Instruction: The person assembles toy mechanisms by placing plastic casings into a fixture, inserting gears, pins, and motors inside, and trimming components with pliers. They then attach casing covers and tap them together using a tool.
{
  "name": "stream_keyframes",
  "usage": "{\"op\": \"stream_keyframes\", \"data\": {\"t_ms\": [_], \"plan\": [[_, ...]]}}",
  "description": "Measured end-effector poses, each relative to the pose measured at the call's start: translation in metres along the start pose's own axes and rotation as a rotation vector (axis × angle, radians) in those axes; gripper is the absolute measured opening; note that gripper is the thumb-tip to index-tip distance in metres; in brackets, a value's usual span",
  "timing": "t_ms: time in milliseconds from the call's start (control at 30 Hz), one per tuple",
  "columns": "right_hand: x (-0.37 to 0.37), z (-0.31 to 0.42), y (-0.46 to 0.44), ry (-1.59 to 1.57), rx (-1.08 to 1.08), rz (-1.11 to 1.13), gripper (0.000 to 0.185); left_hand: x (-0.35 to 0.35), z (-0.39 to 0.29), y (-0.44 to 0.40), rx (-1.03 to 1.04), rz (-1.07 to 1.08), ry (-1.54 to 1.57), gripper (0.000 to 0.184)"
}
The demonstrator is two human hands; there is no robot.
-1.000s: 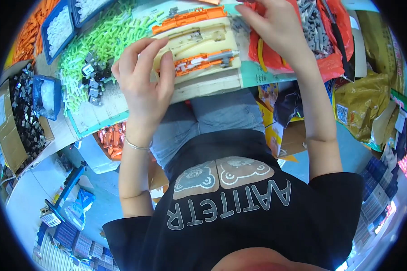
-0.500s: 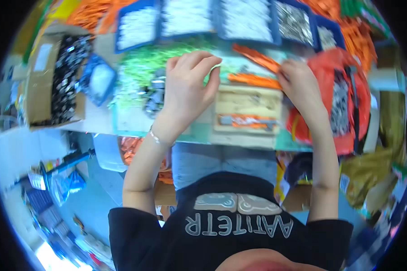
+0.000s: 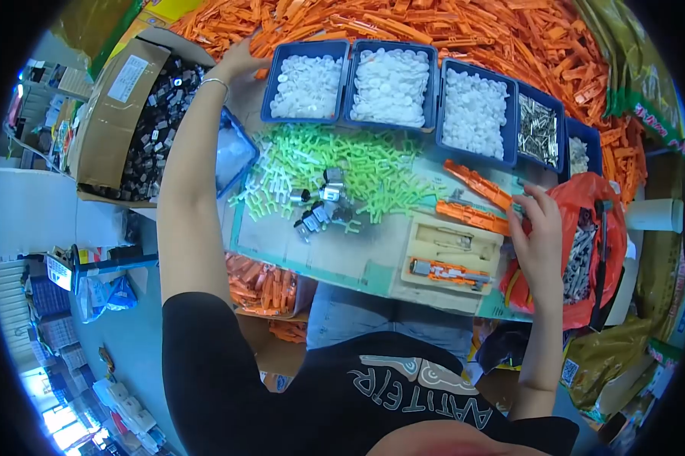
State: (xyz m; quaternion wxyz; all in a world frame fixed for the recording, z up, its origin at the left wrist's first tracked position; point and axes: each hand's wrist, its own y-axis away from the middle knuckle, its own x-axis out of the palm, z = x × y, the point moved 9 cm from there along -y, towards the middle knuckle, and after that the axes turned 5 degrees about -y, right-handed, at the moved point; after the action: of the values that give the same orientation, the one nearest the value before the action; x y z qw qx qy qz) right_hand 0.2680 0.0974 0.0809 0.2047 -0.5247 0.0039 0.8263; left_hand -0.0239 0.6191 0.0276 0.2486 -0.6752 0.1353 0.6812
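Observation:
At the edge of a big heap of orange plastic parts (image 3: 403,23), my left hand (image 3: 240,61) reaches out with fingers apart, and nothing shows in its grasp. My right hand (image 3: 538,228) is at the right ends of two orange plastic pieces (image 3: 471,216) lying on the table. Its fingers are curved and spread; whether they touch the pieces is hard to tell. Just below them sits a cream-coloured fixture (image 3: 452,249) with an orange and grey part (image 3: 450,273) lying in it. Small metal bits lie in its upper recess.
Blue bins (image 3: 390,85) of white discs and metal pins line the back. Green forked pieces (image 3: 335,156) and small motors (image 3: 316,216) cover mid-table. A carton (image 3: 122,99) of dark parts stands left; a red bag (image 3: 585,194) of grey parts lies right.
My left hand has moved from above the green pieces up and left to the orange heap. My right hand's fingers have spread beside the orange pieces. The view has shifted.

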Motion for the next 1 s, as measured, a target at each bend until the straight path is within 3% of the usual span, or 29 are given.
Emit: {"op": "stream_keyframes", "data": {"t_ms": [33, 200, 333, 400, 567, 633, 800, 867, 933, 1000], "plan": [[0.000, 0.000, 0.001, 0.000, 0.018, 0.014, 0.028, 0.020, 0.007, -0.010, -0.052, 0.188, 0.220, 0.101], [-0.002, -0.003, 0.002, -0.013, 0.065, -0.015, 0.032, 0.017, 0.008, -0.007, -0.140, 0.301, 0.274, 0.095], [0.003, 0.000, 0.001, -0.006, 0.032, -0.019, 0.033, 0.009, 0.010, 0.003, -0.216, 0.254, 0.178, 0.108], [0.004, 0.004, 0.001, -0.009, 0.022, -0.006, 0.033, -0.001, -0.007, 0.019, -0.216, 0.369, 0.430, 0.107], [0.003, 0.009, 0.002, 0.010, 0.003, 0.032, 0.026, -0.005, 0.001, 0.025, -0.192, 0.306, 0.479, 0.090], [0.004, 0.011, 0.003, 0.018, -0.010, 0.036, 0.025, -0.042, 0.000, 0.024, -0.042, -0.103, 0.223, 0.055], [0.006, 0.029, -0.006, 0.024, -0.070, 0.026, 0.023, -0.056, 0.018, 0.033, -0.114, -0.164, 0.346, 0.060], [0.006, 0.040, -0.012, -0.012, -0.118, 0.022, 0.023, -0.077, 0.016, 0.044, -0.159, -0.306, 0.380, 0.063], [0.008, 0.050, -0.019, -0.069, -0.150, 0.026, 0.025, -0.088, 0.000, 0.056, -0.155, -0.177, 0.437, 0.062], [0.008, 0.067, -0.030, -0.225, -0.200, 0.019, 0.031, -0.091, -0.032, 0.082, -0.118, 0.008, 0.737, 0.061]]}}
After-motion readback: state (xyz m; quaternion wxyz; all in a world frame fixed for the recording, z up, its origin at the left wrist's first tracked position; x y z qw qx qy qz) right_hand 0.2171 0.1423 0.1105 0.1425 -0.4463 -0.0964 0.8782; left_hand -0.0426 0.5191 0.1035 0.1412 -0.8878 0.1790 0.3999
